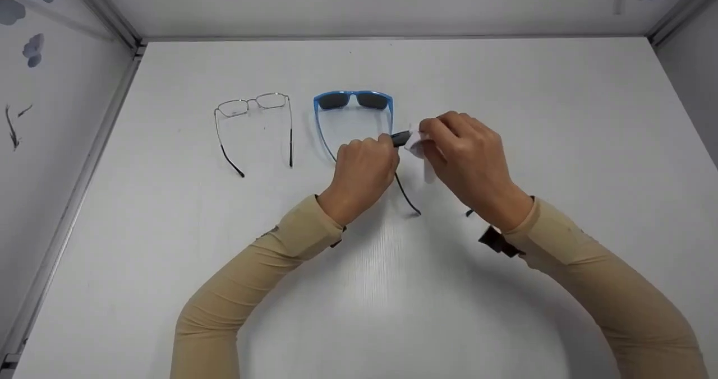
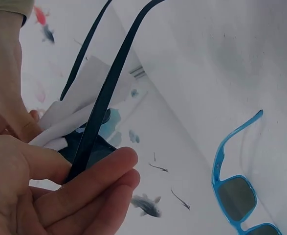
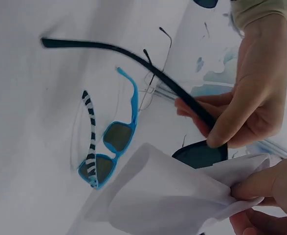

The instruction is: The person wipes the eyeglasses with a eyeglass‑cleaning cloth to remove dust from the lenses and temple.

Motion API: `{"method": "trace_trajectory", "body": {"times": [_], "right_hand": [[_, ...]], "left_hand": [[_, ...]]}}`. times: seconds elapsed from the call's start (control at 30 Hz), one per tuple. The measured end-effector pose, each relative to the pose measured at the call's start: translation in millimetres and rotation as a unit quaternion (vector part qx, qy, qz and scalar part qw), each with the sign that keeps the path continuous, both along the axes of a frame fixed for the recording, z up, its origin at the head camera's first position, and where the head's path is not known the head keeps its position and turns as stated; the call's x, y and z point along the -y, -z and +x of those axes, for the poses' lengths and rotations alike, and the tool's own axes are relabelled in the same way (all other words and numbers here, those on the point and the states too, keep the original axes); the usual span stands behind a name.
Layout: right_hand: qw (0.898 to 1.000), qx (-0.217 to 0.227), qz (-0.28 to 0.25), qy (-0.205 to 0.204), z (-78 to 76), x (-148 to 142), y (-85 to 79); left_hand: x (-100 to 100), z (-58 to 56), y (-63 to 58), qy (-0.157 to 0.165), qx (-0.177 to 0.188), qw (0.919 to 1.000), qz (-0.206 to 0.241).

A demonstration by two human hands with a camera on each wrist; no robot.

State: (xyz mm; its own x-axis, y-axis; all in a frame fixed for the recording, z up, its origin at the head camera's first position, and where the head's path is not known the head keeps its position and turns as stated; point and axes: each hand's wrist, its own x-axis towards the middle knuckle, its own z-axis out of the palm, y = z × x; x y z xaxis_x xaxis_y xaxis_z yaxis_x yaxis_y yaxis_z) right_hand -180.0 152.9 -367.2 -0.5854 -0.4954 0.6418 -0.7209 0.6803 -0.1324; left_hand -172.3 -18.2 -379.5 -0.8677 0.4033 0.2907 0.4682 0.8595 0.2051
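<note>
My left hand (image 1: 364, 169) grips a pair of black-framed sunglasses (image 1: 400, 138) near one hinge, its thumb and fingers on the frame's corner. In the right wrist view a dark lens (image 3: 202, 154) shows beside that thumb, and one black temple arm (image 3: 119, 49) sticks out past the hand. My right hand (image 1: 471, 155) pinches a white cloth (image 3: 167, 196) that is folded over the other part of the front, so the second lens is hidden. Both hands are raised over the table, close together. Black temple tips show below the hands in the head view.
Blue-framed sunglasses (image 1: 352, 93) with dark lenses lie unfolded just behind my left hand; one temple has black and white stripes (image 3: 90, 132) inside. Thin metal-framed eyeglasses (image 1: 233, 108) lie unfolded farther left. The white table (image 1: 140, 244) is bordered by walls at the back and sides.
</note>
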Motion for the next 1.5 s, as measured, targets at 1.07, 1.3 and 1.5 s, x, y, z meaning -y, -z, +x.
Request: {"method": "trace_trajectory", "body": {"times": [1.07,1.3,1.5], "right_hand": [[0.982,0.051,-0.122,0.134,0.6,-96,-8.2],[0.991,0.038,-0.054,0.120,33.7,-66,-1.5],[0.994,0.039,0.005,0.105,48.8,-28,16.9]], "left_hand": [[10,-34.5,11.9,-0.001,0.322,0.9399,0.114],[0,-38.1,19.4,0.018,0.413,0.9005,0.134],[-2,-35.4,19.5,0.007,0.417,0.8962,0.152]]}}
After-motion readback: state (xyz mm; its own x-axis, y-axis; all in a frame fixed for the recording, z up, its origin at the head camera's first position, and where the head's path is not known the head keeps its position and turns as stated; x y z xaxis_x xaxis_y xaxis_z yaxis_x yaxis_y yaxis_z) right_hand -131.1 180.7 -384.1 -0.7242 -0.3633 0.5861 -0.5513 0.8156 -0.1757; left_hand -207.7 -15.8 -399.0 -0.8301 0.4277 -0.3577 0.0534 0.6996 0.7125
